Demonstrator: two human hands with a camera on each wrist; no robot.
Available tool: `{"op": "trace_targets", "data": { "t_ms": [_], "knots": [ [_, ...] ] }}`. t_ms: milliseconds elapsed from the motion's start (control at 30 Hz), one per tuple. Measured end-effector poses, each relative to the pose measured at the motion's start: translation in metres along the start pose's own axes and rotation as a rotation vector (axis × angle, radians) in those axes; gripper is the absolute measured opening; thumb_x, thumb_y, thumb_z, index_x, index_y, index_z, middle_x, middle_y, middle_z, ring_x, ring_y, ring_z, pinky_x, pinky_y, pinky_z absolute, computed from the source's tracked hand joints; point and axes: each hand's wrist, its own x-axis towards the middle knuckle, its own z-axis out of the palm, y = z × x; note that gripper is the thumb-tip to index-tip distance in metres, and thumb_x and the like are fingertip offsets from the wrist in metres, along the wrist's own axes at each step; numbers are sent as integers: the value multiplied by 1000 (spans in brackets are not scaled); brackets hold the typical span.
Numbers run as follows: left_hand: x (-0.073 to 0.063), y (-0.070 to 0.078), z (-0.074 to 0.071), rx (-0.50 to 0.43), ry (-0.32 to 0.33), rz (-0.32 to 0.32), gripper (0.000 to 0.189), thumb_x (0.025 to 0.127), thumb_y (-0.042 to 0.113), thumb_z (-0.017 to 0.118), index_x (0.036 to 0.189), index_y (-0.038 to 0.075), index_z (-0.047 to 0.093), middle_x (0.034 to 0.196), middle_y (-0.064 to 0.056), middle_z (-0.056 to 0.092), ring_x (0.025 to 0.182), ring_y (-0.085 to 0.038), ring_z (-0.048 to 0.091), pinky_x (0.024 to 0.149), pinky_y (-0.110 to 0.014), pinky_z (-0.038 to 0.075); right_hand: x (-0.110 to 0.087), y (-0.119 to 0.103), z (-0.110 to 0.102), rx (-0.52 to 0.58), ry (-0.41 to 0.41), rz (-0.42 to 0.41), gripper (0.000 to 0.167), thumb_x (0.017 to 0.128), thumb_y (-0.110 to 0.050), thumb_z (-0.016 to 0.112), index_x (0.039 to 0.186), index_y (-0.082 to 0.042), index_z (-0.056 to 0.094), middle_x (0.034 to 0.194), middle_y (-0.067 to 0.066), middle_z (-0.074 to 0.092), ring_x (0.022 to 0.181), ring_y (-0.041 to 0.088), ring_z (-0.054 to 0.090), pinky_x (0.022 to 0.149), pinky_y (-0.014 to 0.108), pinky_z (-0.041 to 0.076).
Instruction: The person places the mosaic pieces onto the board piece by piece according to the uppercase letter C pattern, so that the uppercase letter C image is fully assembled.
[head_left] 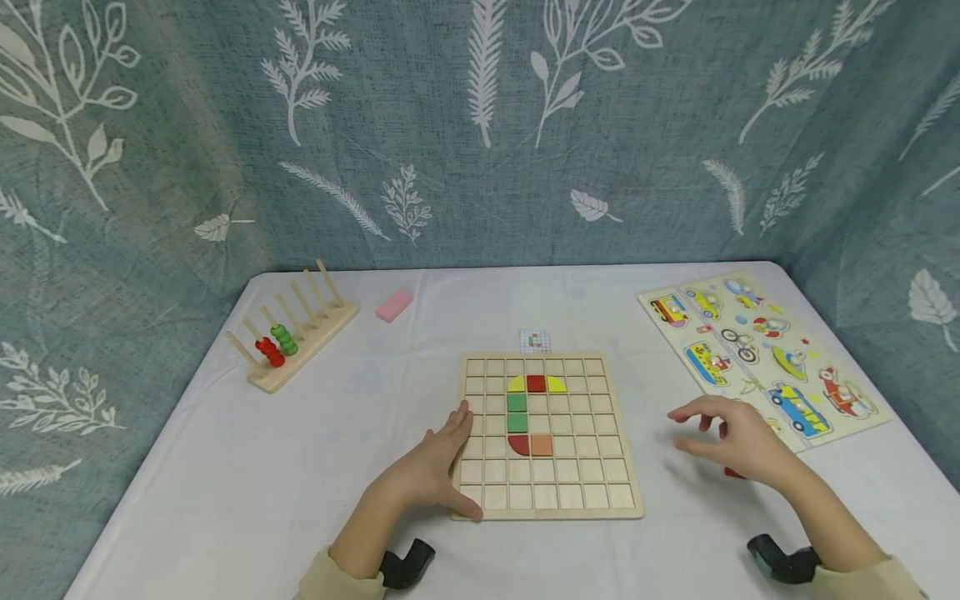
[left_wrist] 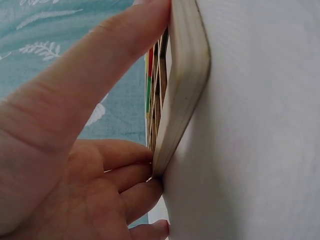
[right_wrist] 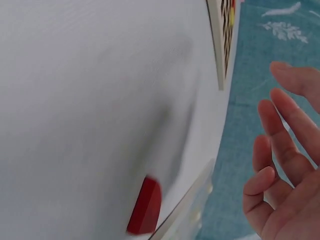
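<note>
A wooden grid board (head_left: 585, 497) lies flat on the white table. In its cells sit two yellow quarter-rounds, a red square (head_left: 536, 383) between them, two green squares (head_left: 517, 402), a red quarter-round (head_left: 518, 445) and an orange square (head_left: 542, 445). My left hand (head_left: 427, 471) rests against the board's near left corner, thumb on the front edge and straight fingers along the left side. To the right of the board, my right hand (head_left: 738, 437) hovers over the table with loosely bent fingers and nothing in them. Below it lies a red piece with a curved side (right_wrist: 145, 206), mostly hidden in the head view.
A small printed pattern card (head_left: 536, 341) lies just beyond the board. A wooden peg stand (head_left: 303, 346) with red and green beads stands at the back left, near a pink block (head_left: 394, 305). At right lies a vehicle picture puzzle (head_left: 757, 358).
</note>
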Motion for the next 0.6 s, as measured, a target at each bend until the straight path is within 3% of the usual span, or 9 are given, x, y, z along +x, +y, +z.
{"op": "trace_targets", "data": {
  "t_ms": [367, 600],
  "knots": [
    [-1, 0, 0, -3, 11, 2, 123, 49, 29, 90, 141, -9, 18, 151, -18, 6, 137, -31, 10, 108, -52, 12, -18, 20, -15, -2, 17, 60, 33, 70, -18, 79, 101, -11, 68, 92, 1, 66, 71, 13, 47, 53, 21, 38],
    [0, 1, 0, -18, 4, 7, 123, 50, 29, 89, 141, -9, 17, 151, -18, 6, 137, -31, 10, 108, -52, 11, -26, 33, -21, 4, -18, 113, 35, 70, -22, 79, 101, -10, 68, 91, 1, 65, 71, 10, 45, 54, 22, 37]
  ]
}}
